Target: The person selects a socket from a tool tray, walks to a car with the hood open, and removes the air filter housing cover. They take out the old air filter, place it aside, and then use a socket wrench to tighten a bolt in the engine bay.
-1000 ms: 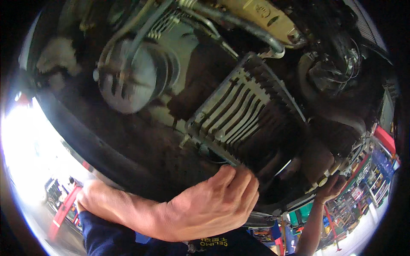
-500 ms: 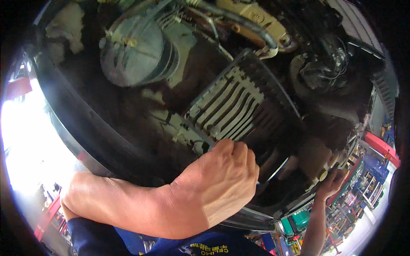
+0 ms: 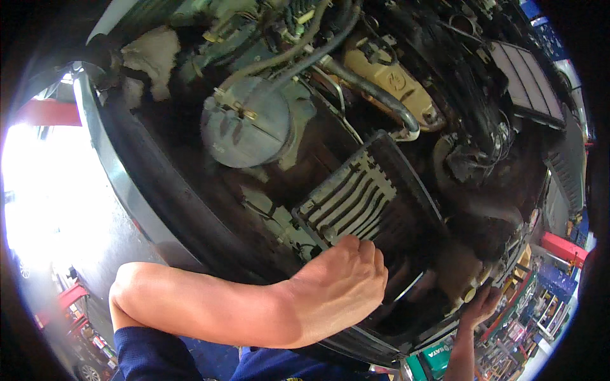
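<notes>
Head view: at the ribbed box [image 3: 351, 200], left hand [image 3: 340, 289] is curled; as with right hand [image 3: 480, 307], its grip cannot be told.

White capital letters [image 3: 442, 351] stand out on the green case [image 3: 434, 364] low at the right. An emblem-like mark [image 3: 397, 80] sits on the tan engine cover [image 3: 376, 68], its details too small to make out. At the lower edge, a sliver of yellow lettering [image 3: 293, 379] shows on the dark blue garment [image 3: 273, 365], cut off and unreadable
</notes>
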Demonstrator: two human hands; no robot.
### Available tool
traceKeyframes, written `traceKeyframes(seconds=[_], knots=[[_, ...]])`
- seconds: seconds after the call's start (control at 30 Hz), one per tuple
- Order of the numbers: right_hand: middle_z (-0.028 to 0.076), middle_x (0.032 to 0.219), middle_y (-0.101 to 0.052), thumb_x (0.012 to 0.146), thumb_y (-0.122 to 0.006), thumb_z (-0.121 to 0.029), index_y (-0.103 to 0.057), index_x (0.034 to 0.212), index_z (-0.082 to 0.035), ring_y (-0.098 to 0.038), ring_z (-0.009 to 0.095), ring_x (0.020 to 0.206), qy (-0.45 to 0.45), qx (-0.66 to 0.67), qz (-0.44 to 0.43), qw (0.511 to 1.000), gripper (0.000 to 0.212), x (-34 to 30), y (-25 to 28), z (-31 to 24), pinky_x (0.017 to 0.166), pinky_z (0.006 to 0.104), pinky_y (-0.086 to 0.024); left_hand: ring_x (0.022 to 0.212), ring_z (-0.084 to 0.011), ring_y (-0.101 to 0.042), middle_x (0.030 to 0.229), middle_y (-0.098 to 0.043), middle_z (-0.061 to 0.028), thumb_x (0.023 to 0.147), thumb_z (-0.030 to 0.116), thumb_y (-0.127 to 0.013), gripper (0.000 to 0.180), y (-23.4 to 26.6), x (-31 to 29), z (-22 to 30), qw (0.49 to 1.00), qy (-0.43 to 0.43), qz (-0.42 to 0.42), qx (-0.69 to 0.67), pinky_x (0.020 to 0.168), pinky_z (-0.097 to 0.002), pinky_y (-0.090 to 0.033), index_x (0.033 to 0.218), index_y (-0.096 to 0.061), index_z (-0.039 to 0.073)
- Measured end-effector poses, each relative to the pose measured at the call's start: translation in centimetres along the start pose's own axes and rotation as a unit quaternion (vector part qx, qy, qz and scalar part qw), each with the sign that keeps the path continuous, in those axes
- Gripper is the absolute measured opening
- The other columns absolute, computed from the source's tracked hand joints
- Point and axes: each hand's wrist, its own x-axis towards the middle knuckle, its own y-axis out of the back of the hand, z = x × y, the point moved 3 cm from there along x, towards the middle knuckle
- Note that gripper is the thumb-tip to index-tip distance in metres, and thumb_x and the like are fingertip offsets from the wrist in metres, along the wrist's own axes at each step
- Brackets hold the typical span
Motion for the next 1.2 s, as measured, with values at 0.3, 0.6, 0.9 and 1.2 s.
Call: traceKeyframes(seconds=[0.3, 0.6, 0.9, 1.2], knots=[[0.011, 0.086, -0.053, 0.106, -0.061, -0.024, -0.056, 0.094, 0.0, -0.053, 0.026, 0.079, 0.013, 0.018, 0.023, 1.0, 0.027, 0.0, -0.1, 0.1, 0.074, 0.0416, -0.046, 0.084, -0.0195, -0.063, 0.079, -0.063, -0.0043, 0.084, 0.017, -0.065, 0.015, 0.5, -0.5, -0.4, 0.999, 0.006, 0.026, 0.032, 0.073, -0.031, -0.049, 0.085, -0.068, 0.003], [0.01, 0.081, -0.056, 0.105, -0.062, -0.025, -0.058, 0.096, -0.001, -0.053, 0.024, 0.074, 0.005, 0.053, 0.03, 0.998, 0.026, -0.2, -0.2, -0.5, 0.07, 0.0411, -0.047, 0.089, -0.0222, -0.066, 0.084, -0.065, -0.0063, 0.084, 0.016, -0.065, 0.013, 0.6, -0.2, -0.9, 1.0, 0.012, 0.02, -0.016, 0.077, -0.0337, -0.052, 0.088, -0.067, 0.004], [0.008, 0.083, -0.055, 0.105, -0.059, -0.013, -0.057, 0.096, -0.001, -0.052, 0.021, 0.079, 0.005, 0.072, 0.014, 0.997, 0.015, -0.5, -0.1, -1.4, 0.075, 0.0361, -0.045, 0.09, -0.0225, -0.067, 0.086, -0.067, -0.0083, 0.084, 0.012, -0.066, 0.01, 1.0, 0.9, -1.3, 0.998, 0.015, 0.013, -0.068, 0.081, -0.0352, -0.054, 0.09, -0.068, 0.004], [0.01, 0.082, -0.062, 0.097, -0.068, -0.012, -0.063, 0.099, -0.002, -0.06, 0.022, 0.07, 0.016, 0.029, 0.051, 0.998, 0.011, -0.3, 0.2, -2.5, 0.067, 0.0358, -0.05, 0.096, -0.0287, -0.067, 0.093, -0.065, -0.0096, 0.088, 0.025, -0.075, 0.022, 1.3, 1.6, -1.1, 0.997, 0.007, -0.005, -0.071, 0.082, -0.0405, -0.056, 0.094, -0.066, 0.006]])
